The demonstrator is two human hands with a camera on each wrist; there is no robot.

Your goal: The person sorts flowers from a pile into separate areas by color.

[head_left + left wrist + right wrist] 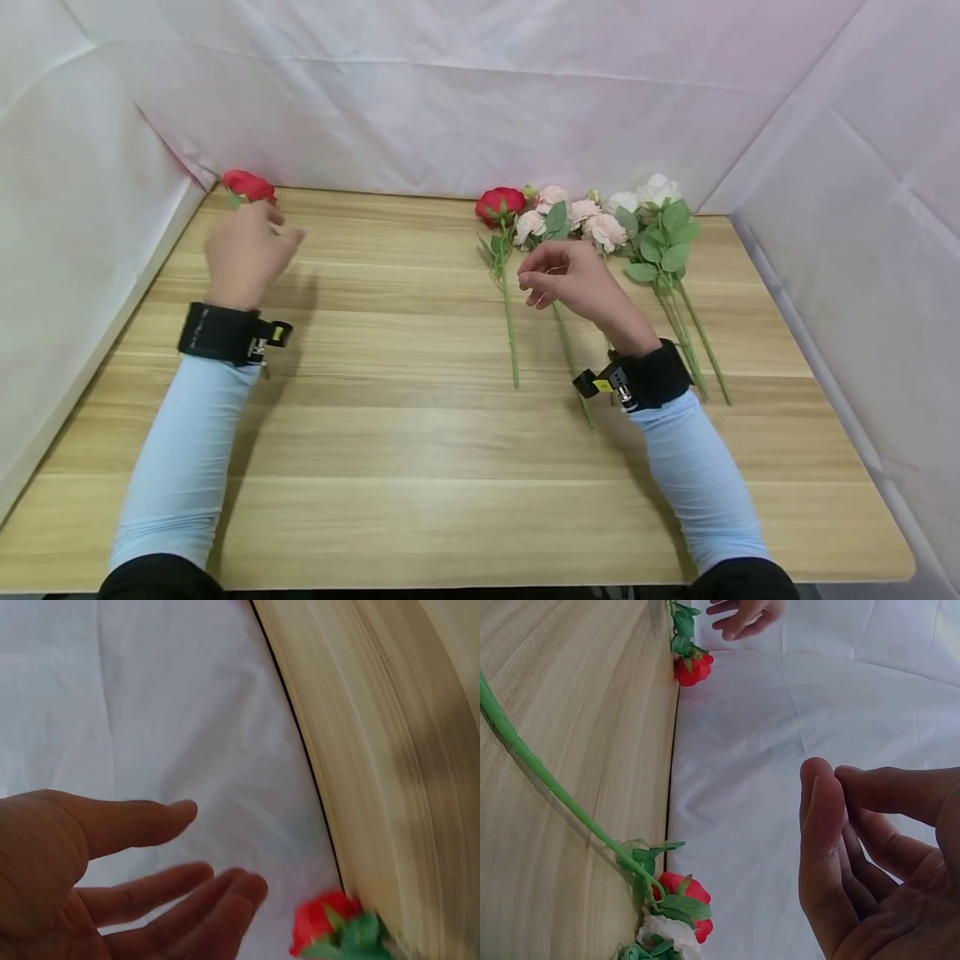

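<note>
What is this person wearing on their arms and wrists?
Both forearms are covered by light blue sleeves, with black cloth showing at the elbows. Each wrist carries a black strap: the left strap and the right strap each hold a small black device with a yellow mark. The hands are bare.

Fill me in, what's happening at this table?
A person is working with artificial flowers on a wooden table. The left hand is open at the far left corner, just by a red rose lying there, holding nothing. The right hand hovers over a row of flowers: a red rose stem, pink roses and white roses. Its fingers are loosely curled and empty.
</note>
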